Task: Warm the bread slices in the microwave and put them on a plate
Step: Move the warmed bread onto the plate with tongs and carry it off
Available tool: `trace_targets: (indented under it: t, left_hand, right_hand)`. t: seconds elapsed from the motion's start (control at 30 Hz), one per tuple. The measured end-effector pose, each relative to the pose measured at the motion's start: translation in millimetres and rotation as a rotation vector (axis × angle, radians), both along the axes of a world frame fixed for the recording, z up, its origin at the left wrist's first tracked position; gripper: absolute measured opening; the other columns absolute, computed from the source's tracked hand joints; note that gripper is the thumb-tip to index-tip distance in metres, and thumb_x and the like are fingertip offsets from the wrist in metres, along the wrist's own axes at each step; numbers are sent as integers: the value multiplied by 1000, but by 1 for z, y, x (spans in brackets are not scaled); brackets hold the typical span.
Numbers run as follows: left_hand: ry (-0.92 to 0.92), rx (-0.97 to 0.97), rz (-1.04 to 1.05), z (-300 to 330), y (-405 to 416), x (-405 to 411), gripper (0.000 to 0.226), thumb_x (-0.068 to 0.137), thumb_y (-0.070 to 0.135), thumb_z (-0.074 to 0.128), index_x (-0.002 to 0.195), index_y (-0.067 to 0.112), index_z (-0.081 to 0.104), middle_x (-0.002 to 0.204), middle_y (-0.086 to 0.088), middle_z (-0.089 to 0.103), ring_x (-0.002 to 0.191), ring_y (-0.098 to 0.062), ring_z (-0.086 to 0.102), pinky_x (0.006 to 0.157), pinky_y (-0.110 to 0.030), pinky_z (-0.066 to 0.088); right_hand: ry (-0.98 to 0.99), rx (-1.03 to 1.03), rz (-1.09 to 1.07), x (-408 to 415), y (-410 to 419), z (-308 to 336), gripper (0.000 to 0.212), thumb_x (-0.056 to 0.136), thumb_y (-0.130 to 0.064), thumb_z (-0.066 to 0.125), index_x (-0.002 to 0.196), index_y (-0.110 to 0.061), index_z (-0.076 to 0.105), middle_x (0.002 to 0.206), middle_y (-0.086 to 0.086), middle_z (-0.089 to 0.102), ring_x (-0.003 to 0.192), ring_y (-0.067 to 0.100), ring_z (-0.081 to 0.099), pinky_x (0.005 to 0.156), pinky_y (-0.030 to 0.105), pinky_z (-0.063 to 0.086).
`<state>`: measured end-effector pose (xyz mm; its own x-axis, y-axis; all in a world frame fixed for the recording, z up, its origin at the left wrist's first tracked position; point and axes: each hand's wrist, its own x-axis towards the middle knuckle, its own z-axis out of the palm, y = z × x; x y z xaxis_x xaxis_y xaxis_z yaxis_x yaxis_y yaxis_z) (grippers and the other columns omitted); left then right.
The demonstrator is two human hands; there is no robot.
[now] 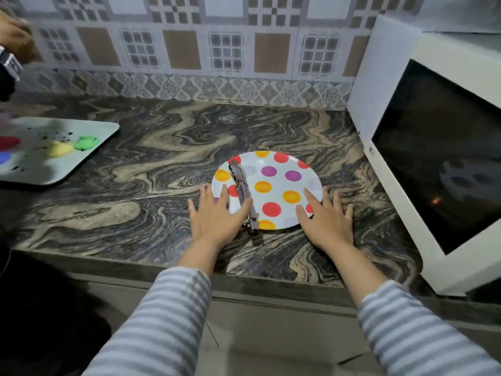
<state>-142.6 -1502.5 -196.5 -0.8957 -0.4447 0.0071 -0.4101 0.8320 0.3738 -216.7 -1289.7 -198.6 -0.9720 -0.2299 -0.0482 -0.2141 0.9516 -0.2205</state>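
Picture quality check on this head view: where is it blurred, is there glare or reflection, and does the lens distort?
Head view: dim, soft indoor light overall. The plate and tongs are fairly sharp; the tray and another person's hand at far left are smeared. The microwave door reflects the plate faintly, plus a small orange glint. Wide-angle bending shows at the edges, and the microwave leans. Left hand and right hand are clear.

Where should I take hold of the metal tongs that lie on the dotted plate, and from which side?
Grip the tongs at the hinged handle end nearest the person, which juts over the plate rim. Come from the near left side with the left hand, whose thumb already rests against them. The toothed tips point away, toward the wall, so that end is awkward. This is a judgement.
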Motion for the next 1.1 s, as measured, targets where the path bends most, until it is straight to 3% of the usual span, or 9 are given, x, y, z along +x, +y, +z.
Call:
trace_targets:
  t: [0.23, 0.37, 0.43, 0.53, 0.7, 0.87, 0.97, 1.03, 1.1]
  left_hand:
    - [54, 231, 31, 13, 8, 13, 80, 85, 73, 38, 148, 25, 31, 161, -4, 8, 148, -19, -5, 118, -46, -5]
    - [269, 636, 67, 19, 34, 46, 83, 65, 75, 57, 130, 23, 52, 150, 1, 29, 131, -22, 36, 110, -34, 28]
    - [403, 806, 88, 19, 50, 67, 93, 71, 58, 70, 145, 12, 37, 152, 6, 25, 130, -13, 39, 105, -25, 31]
    - [521, 887, 124, 16, 76, 104, 97, 72, 43, 76, 150, 13, 27, 155, 11, 18, 135, -5, 30, 105, -19, 26]
    - [603, 936, 163, 8, 128, 177, 96, 64, 45, 79, 145, 20, 37, 150, 14, 29, 128, -5, 39, 108, -26, 33]
    - [586, 1009, 161, -12, 178, 248, 79, 58, 52, 82, 129, 37, 49, 141, 19, 42, 127, -4, 46, 106, -45, 42]
    - [573, 1034, 153, -16, 204, 280, 79, 61, 47, 80, 131, 35, 47, 141, 20, 40, 123, 5, 46, 106, -38, 42]
    - [567, 1016, 118, -17, 218, 298, 69, 64, 42, 78, 127, 34, 49, 141, 17, 38, 116, 16, 45, 102, -20, 42]
    - [542, 980, 79, -17, 229, 313, 67, 65, 44, 76, 126, 32, 51, 140, 11, 39, 116, 11, 47, 96, -12, 41]
  right_hand:
    - [-77, -284, 3, 5, 8, 14, 63, 95, -51, 42, 151, -29, 24, 161, 2, 16, 149, 24, -3, 117, 52, -6]
    - [-180, -806, -45, 29, 25, 21, 68, 91, -29, 63, 150, -19, 31, 151, 4, 35, 138, 27, 34, 112, 44, 31]
    - [-239, -995, -75, 49, 37, 25, 71, 88, -17, 68, 149, -18, 32, 141, 1, 44, 126, 19, 45, 100, 33, 42]
    - [-369, -1190, -90, 82, 61, 26, 78, 83, -1, 70, 149, -17, 31, 135, 4, 52, 116, 20, 53, 94, 37, 49]
    - [-535, -1243, -23, 137, 111, 17, 90, 78, 7, 72, 151, -17, 26, 134, 8, 56, 118, 25, 57, 94, 43, 51]
    - [-630, -1290, -14, 207, 163, 12, 89, 80, 9, 68, 150, -26, 25, 128, 8, 60, 112, 27, 61, 65, 32, 60]
    - [-625, -1281, -22, 241, 191, 3, 89, 81, 6, 68, 151, -28, 25, 128, 8, 60, 112, 27, 61, 64, 31, 60]
    - [-612, -1289, -52, 262, 205, -4, 91, 81, 5, 69, 151, -29, 24, 128, 7, 60, 112, 26, 61, 66, 33, 60]
    - [-598, -1315, -79, 282, 219, -11, 91, 80, 5, 70, 151, -31, 24, 129, 7, 60, 112, 25, 61, 66, 32, 60]
